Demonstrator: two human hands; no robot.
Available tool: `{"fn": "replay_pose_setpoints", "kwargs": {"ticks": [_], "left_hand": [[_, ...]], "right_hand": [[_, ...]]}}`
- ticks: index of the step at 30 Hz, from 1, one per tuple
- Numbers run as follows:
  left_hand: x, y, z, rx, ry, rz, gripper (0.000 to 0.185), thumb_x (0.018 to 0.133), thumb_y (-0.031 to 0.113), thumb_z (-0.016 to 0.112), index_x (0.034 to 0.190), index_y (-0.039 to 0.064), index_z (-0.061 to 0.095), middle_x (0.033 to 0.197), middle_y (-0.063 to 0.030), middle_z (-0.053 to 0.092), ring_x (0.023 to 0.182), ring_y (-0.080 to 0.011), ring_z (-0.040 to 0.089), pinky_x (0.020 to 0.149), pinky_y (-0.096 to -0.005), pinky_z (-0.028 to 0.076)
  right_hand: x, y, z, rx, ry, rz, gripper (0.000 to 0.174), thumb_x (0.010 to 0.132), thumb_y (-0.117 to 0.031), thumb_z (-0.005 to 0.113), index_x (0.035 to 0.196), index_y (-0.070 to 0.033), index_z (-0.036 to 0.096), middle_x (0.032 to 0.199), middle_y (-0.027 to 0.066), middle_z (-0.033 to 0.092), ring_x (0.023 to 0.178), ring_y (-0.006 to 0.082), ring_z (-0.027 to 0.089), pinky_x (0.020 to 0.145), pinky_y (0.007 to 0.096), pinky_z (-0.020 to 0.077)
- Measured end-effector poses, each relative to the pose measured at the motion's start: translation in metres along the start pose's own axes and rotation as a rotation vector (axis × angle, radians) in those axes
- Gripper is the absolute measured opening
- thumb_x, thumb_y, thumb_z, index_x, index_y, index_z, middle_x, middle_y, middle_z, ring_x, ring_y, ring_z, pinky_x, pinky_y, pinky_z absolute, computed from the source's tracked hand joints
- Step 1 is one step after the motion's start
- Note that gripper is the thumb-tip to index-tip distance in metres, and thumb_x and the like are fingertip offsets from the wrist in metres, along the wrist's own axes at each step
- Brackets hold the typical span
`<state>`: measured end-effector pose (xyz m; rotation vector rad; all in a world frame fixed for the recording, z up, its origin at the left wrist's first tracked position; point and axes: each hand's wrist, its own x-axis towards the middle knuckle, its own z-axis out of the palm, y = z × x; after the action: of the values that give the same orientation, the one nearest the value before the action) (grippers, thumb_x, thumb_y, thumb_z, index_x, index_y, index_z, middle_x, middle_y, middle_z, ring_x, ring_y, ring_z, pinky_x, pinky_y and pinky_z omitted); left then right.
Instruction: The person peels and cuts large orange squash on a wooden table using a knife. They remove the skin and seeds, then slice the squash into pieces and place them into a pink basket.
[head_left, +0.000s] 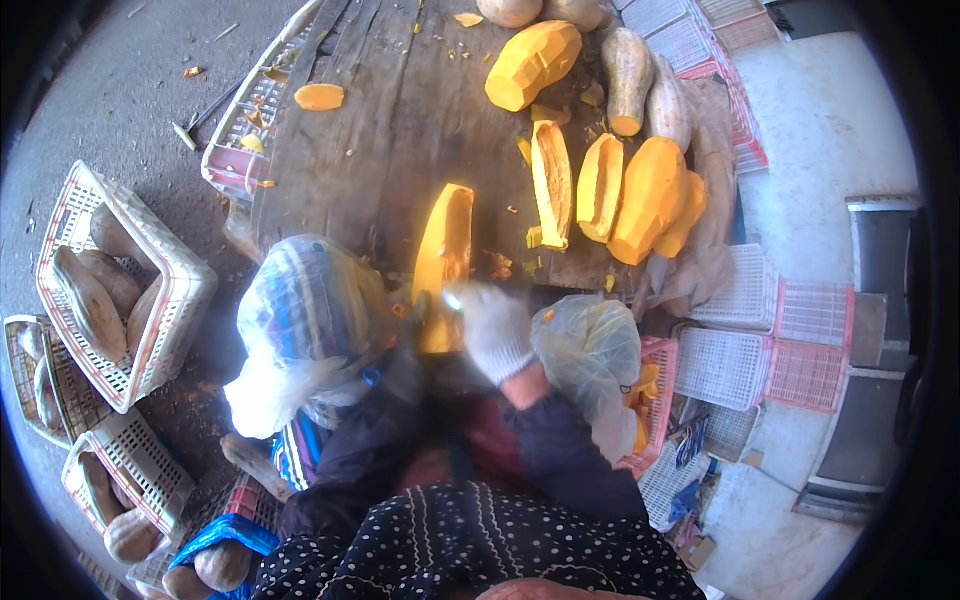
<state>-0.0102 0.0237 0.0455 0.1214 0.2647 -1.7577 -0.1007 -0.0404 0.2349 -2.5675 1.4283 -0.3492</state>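
Note:
A long peeled half of squash (448, 225) stands lengthwise before me, with its hollowed face partly turned to the right. My left hand (411, 341), in a dark glove, grips its near left side. On the other side is my right hand (491, 330) in a white knit glove, blurred. A small shiny metal tool (453, 300), too blurred to name exactly, sticks out from its fingers against the squash. Farther right on the wooden table (360, 150) lie two hollowed squash halves, one (552, 187) beside the other (600, 187), and a peeled whole squash (649, 199).
Unpeeled squashes (627, 79) and another peeled one (534, 64) lie at the back right. Plastic crates of squashes (127, 292) stand on the ground at left. Plastic-wrapped bundles flank me, left (307, 300) and right (589, 352). A pink crate (660, 405) holds orange pieces.

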Motion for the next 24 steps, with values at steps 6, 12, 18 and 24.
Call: {"fn": "replay_pose_setpoints", "kwargs": {"ticks": [6,12,18,24], "left_hand": [[-0.014,0.004,-0.012,1.297,0.01,0.425,0.076,0.093,0.06,0.068,0.141,0.004,0.053,0.129,-0.0171,0.064,0.114,-0.0329,0.064,0.085,-0.0411,0.058],[-0.016,0.013,0.038,0.413,0.172,-0.077,0.077,0.095,0.069,0.057,0.144,0.01,0.051,0.128,-0.0163,0.065,0.107,-0.0317,0.068,0.07,-0.0542,0.061],[-0.02,0.019,0.064,0.294,0.076,-0.06,0.071,0.093,0.051,0.074,0.144,0.009,0.05,0.124,-0.0136,0.065,0.106,-0.0286,0.068,0.075,-0.0469,0.064],[-0.023,0.008,0.034,0.572,-0.027,0.142,0.093,0.077,0.01,0.091,0.154,0.006,0.039,0.135,-0.0122,0.06,0.118,-0.0254,0.061,0.092,-0.0423,0.06]], "right_hand": [[-0.063,-0.017,-0.025,0.233,0.111,0.118,0.032,0.086,0.002,0.063,0.114,-0.01,0.074,0.11,0.0118,0.076,0.098,0.0319,0.073,0.085,0.04,0.0597],[-0.063,0.012,-0.016,0.242,-0.004,0.398,0.027,0.093,-0.001,0.063,0.117,-0.008,0.074,0.11,0.0158,0.076,0.099,0.0352,0.073,0.086,0.0401,0.0592],[0.04,0.042,0.008,0.189,0.271,0.099,0.024,0.093,-0.007,0.064,0.114,-0.014,0.073,0.104,0.0146,0.075,0.093,0.0365,0.072,0.079,0.0432,0.0585],[0.052,0.026,0.031,0.148,0.165,0.172,0.028,0.09,-0.003,0.061,0.113,-0.014,0.073,0.103,0.014,0.076,0.093,0.0362,0.073,0.081,0.0445,0.0584]]}}
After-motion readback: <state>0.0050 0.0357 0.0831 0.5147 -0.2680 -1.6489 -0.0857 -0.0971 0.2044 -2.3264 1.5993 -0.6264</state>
